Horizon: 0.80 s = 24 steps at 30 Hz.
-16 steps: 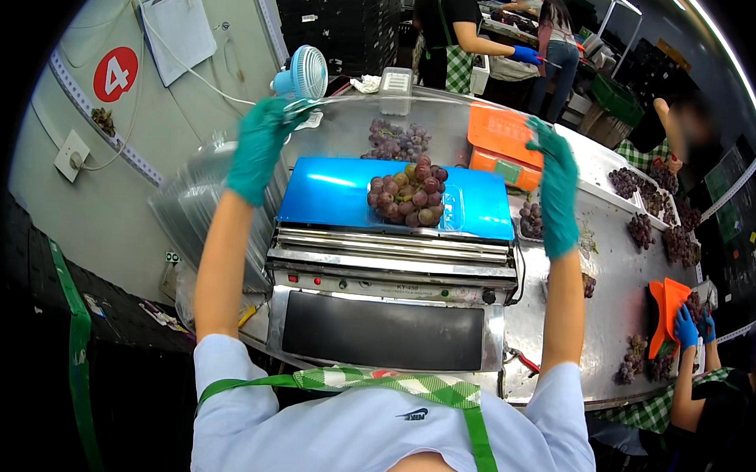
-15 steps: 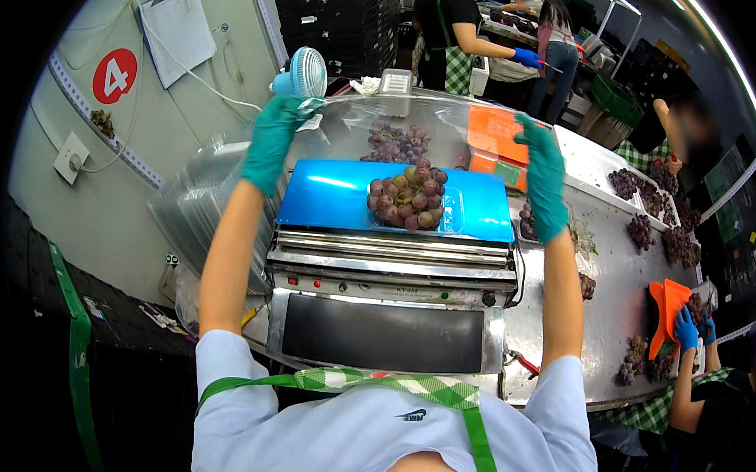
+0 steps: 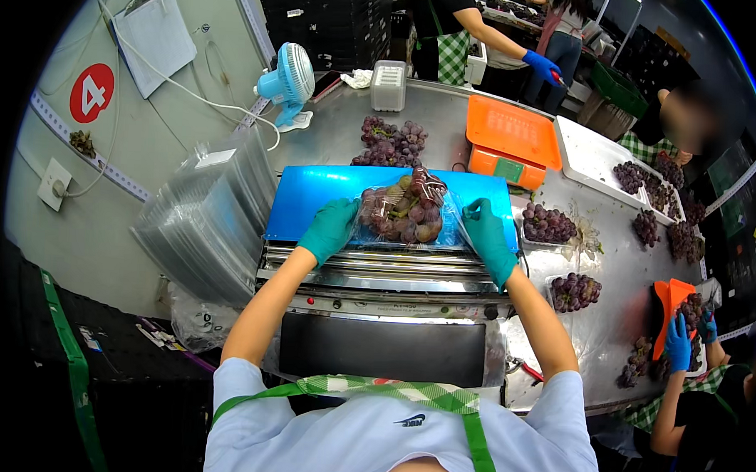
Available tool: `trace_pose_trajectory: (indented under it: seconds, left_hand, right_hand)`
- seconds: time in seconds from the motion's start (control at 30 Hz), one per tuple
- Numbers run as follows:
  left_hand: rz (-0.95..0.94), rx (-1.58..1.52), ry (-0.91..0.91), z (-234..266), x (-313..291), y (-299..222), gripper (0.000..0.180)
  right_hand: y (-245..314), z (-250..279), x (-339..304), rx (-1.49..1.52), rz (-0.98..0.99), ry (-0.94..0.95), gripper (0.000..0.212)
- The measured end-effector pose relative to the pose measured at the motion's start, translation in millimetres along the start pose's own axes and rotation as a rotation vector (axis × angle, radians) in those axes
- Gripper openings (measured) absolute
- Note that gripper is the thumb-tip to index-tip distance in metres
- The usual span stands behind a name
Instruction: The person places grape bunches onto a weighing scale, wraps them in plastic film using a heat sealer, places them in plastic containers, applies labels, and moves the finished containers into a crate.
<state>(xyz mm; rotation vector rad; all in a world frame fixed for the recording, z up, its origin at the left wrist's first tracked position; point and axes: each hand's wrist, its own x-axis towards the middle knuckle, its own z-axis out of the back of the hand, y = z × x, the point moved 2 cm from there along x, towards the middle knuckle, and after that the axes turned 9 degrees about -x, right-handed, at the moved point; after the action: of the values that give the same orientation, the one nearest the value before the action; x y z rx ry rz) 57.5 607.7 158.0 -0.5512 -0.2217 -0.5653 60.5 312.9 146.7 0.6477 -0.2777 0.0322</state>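
A bunch of reddish-purple grapes, some of them greenish, sits on the blue plate of the film wrapping machine. Clear plastic film lies over the fruit, shiny and creased; any tray beneath is hard to make out. My left hand, in a green glove, is closed on the film at the left side of the bunch. On the right side, my right hand, gloved alike, pinches the film, which stretches from the grapes to its fingers.
Loose grapes lie behind the machine. An orange scale stands at back right, a small blue fan at back left. Stacked clear trays lean at left. Packed grapes sit at right; a co-worker's blue-gloved hand is beyond.
Both hands have come down and nearer from behind the machine, bringing the raised film sheet over the grapes. At right, more of the packed grapes now shows.
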Motion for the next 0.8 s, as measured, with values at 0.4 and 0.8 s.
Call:
trace_pose_trajectory:
  seconds: [0.4,0.8]
  left_hand:
    - [0.949,-1.532,0.154,-15.2,20.9,47.1,0.030]
    - [0.870,-1.521,0.186,-15.6,15.4,45.5,0.029]
  right_hand:
    - [5.4,6.4,38.3,0.211,-0.069,0.521,0.029]
    - [27.5,3.5,27.9,0.467,-0.257,0.499,0.055]
